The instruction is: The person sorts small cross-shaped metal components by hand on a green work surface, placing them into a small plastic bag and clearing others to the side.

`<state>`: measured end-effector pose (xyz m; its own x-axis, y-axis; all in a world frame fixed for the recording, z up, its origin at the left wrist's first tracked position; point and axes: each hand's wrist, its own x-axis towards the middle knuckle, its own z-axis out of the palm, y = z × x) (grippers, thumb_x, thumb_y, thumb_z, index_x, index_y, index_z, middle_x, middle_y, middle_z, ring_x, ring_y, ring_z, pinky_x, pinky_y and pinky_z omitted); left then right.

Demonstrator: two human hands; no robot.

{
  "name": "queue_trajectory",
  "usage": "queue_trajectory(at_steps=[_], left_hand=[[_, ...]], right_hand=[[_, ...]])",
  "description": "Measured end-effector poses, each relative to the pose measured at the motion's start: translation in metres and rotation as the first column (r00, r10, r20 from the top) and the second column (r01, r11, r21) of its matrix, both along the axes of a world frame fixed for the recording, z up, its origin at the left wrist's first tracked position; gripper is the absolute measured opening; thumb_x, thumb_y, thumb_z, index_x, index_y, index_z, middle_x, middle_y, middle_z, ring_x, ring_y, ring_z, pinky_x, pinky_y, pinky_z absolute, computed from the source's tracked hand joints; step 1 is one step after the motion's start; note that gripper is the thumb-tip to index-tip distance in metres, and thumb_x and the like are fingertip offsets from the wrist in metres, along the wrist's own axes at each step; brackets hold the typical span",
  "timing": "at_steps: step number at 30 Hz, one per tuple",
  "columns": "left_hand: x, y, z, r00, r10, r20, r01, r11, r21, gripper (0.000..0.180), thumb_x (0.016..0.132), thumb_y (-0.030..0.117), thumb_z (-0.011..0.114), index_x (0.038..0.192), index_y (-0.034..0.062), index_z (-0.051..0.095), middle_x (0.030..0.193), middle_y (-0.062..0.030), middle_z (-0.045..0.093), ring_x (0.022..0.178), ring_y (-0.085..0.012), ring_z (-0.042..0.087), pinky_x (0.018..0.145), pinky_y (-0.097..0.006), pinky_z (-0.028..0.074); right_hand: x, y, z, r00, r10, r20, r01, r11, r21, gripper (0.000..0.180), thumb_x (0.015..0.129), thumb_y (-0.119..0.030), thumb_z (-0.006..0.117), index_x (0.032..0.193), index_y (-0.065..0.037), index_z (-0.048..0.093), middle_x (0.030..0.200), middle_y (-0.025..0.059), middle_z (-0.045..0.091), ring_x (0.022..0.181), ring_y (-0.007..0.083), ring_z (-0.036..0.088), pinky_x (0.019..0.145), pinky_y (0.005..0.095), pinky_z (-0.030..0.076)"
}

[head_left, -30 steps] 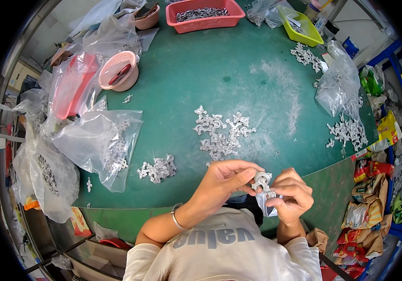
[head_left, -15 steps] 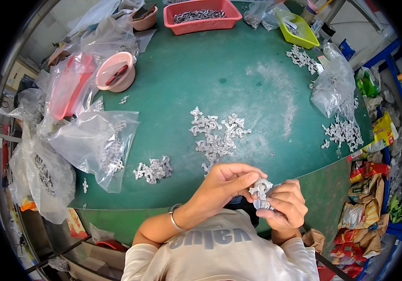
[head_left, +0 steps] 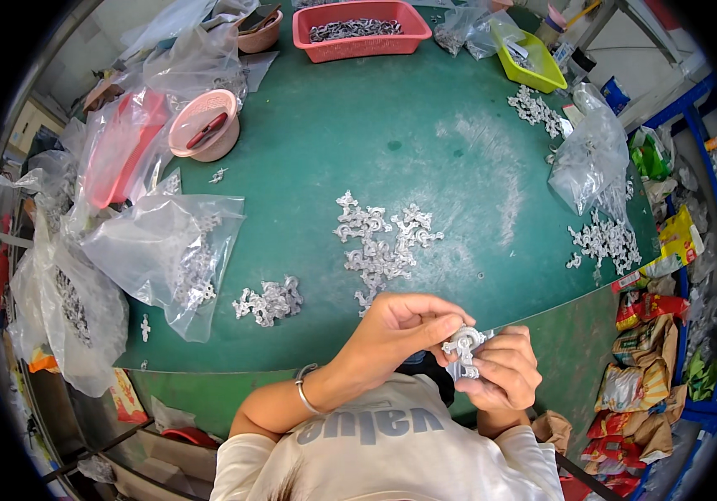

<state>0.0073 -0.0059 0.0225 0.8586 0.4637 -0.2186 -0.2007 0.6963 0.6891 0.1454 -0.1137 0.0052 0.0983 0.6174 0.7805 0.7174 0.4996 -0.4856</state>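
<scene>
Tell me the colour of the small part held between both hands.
Silvery grey metal part, seen best in the head view.

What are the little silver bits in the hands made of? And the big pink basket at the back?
The small piece held between both hands, left hand and right hand, looks like bare metal, maybe cast: pale grey with a dull shine, like the pile on the table. The pink basket looks like moulded plastic: even colour, smooth rim, slightly glossy.
</scene>
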Motion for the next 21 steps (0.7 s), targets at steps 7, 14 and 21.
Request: queue_trajectory(at_steps=[7,14,21], left_hand=[[0.0014,-0.0014,0.0018,1.000,-0.015,-0.009,0.015,1.000,-0.014,0.018,0.084,0.011,0.057,0.093,-0.0050,0.060,0.077,-0.0088,0.062,0.061,-0.0090,0.058,0.056,-0.020,0.049],[0.0005,-0.0026,-0.0014,0.999,-0.044,0.011,0.045,0.996,-0.077,0.020,0.085,0.012,0.056,0.094,-0.0056,0.060,0.077,-0.0095,0.062,0.062,-0.0097,0.058,0.056,-0.021,0.049],[0.0007,-0.0032,-0.0036,0.997,-0.059,0.046,0.064,0.990,-0.126,0.020,0.085,0.011,0.056,0.094,-0.0063,0.059,0.079,-0.0101,0.061,0.064,-0.0105,0.059,0.056,-0.021,0.050]], right_hand=[[-0.0010,-0.0056,0.0035,0.999,-0.030,0.035,0.031,0.999,-0.035,0.033,0.061,-0.029,0.078,0.073,-0.004,0.059,0.065,0.0038,0.058,0.061,0.0201,0.056,0.053,0.0321,0.041],[-0.0001,-0.0087,0.0067,0.998,-0.014,0.066,0.018,0.998,-0.057,0.035,0.060,-0.031,0.078,0.074,-0.005,0.060,0.067,0.0034,0.059,0.064,0.0200,0.057,0.055,0.0331,0.042],[-0.0005,-0.0099,0.0097,0.997,0.000,0.074,0.005,0.997,-0.071,0.036,0.058,-0.030,0.079,0.075,-0.005,0.060,0.068,0.0032,0.059,0.065,0.0201,0.057,0.056,0.0331,0.042]])
